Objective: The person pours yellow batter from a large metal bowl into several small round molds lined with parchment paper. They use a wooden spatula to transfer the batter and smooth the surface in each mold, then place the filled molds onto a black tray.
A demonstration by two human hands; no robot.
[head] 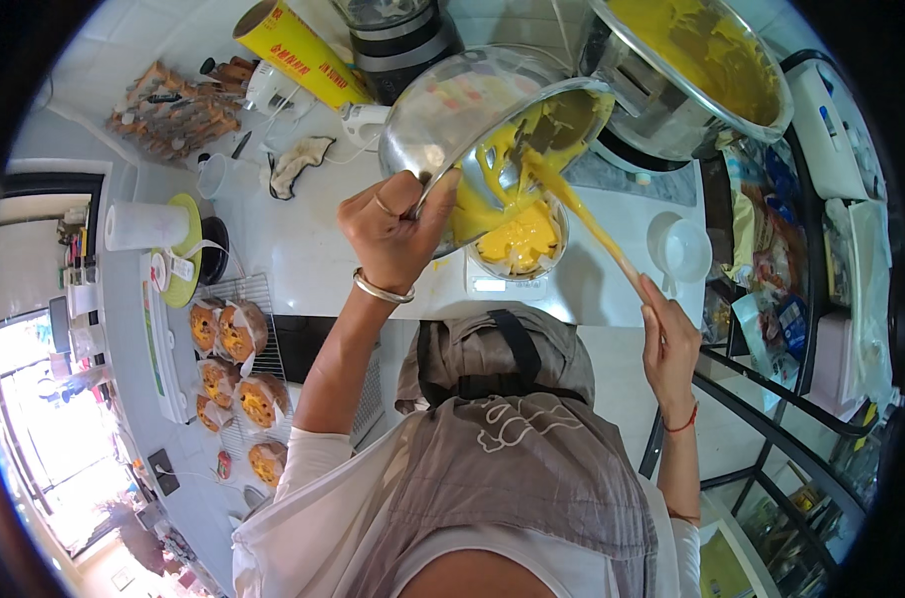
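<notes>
My left hand [400,224] grips the rim of a large stainless steel mixing bowl [415,134], which is tipped on its side. Thick yellow batter [489,176] coats its inner wall. In my right hand [669,336] is the handle of a batter-smeared spatula [590,224], whose head reaches into the bowl's mouth. Just below the bowl's lower edge, a round paper-lined tin [560,258] holds yellow batter. That tin stands on a white kitchen scale [506,288]; the bowl hides part of its far side.
A larger steel bowl of batter [785,112] leans at the back right, near a white cup [684,250]. Baked cakes [243,333] sit on a wire rack [277,351] at left. A cloth [299,168], hand mixer [362,123] and blender [404,45] stand behind. Shelving [814,299] borders the right.
</notes>
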